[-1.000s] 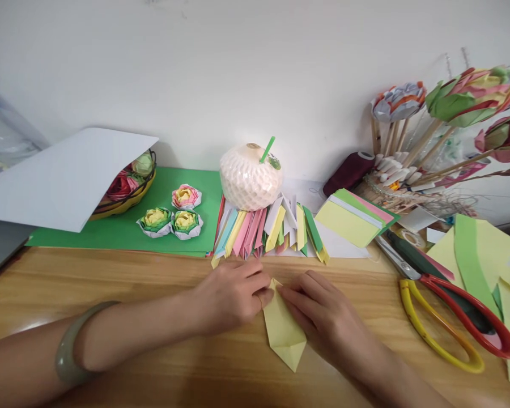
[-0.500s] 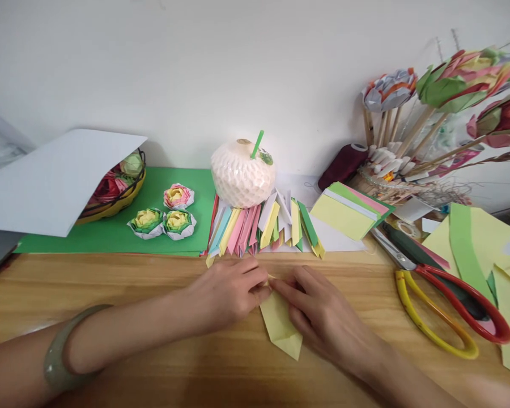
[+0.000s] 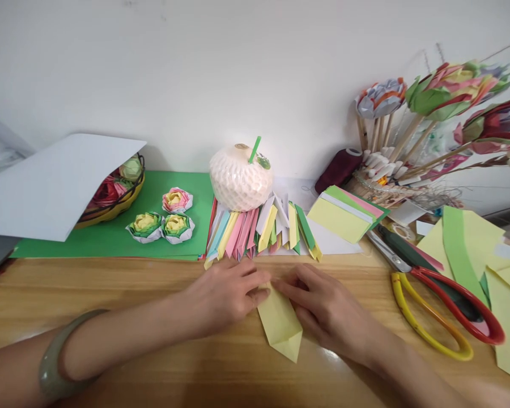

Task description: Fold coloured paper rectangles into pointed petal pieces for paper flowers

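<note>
A yellow paper [image 3: 280, 324] with folded corners at its lower end lies on the wooden table between my hands. My left hand [image 3: 233, 290] pinches its upper left edge between thumb and fingers. From the other side my right hand [image 3: 323, 306] touches the paper's upper end with its fingertips, the fingers curled close together. The very top of the paper is partly hidden by the fingers. Just beyond my hands lies a row of folded paper strips [image 3: 242, 233] in several colours.
Scissors [image 3: 442, 289] and yellow and green sheets [image 3: 471, 238] lie on the right. A white textured pot [image 3: 241, 178] stands at the back. Three paper flowers [image 3: 177, 226] rest on green card [image 3: 89, 245], beside a basket [image 3: 110, 212]. Flowers on sticks [image 3: 450, 90] stand back right.
The view has shifted slightly. My right fingertips have drawn a little away from my left hand, and more of the yellow paper shows between them.
</note>
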A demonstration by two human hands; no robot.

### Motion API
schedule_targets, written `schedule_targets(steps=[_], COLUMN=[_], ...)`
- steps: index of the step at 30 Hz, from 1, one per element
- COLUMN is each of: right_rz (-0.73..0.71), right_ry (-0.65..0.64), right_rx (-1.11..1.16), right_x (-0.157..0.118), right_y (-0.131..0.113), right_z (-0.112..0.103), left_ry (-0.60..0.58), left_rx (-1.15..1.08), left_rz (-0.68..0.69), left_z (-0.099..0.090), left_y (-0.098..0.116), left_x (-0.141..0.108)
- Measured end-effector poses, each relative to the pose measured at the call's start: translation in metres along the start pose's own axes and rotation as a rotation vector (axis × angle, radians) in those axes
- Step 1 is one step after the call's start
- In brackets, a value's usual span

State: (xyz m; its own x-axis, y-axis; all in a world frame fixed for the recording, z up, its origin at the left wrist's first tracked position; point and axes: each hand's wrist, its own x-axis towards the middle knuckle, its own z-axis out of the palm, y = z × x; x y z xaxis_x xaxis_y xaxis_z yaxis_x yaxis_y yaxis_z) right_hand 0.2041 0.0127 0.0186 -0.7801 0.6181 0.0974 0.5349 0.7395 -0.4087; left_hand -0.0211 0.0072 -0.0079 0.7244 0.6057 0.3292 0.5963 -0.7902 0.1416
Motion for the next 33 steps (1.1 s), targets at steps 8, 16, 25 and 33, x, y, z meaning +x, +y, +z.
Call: schedule_targets(steps=[8,16,25,33], right_rz=[-0.043,0.126,0.217,0.153], right_ry=[0.116,-0.076,0.054,0.035], right_rx=[-0.040,0.086,0.246,0.171], right_x=[-0.005,-0.010,-0.011,-0.013], right_y=[0.004,-0.010,0.012,0.021], right_z=[-0.017,-0.022,-0.012,-0.011], left_ry=[0.031,0.113,0.159,0.212], left_rx=[0.084,0.118,0.059,0.099], left_rz=[0.149,0.041,0.064,0.154], left_z=[-0.004,-0.009,-0.003,-0.002], left_y=[-0.001,0.010,0.007,0.006], left_x=[0.001,0.001,0.000,-0.004])
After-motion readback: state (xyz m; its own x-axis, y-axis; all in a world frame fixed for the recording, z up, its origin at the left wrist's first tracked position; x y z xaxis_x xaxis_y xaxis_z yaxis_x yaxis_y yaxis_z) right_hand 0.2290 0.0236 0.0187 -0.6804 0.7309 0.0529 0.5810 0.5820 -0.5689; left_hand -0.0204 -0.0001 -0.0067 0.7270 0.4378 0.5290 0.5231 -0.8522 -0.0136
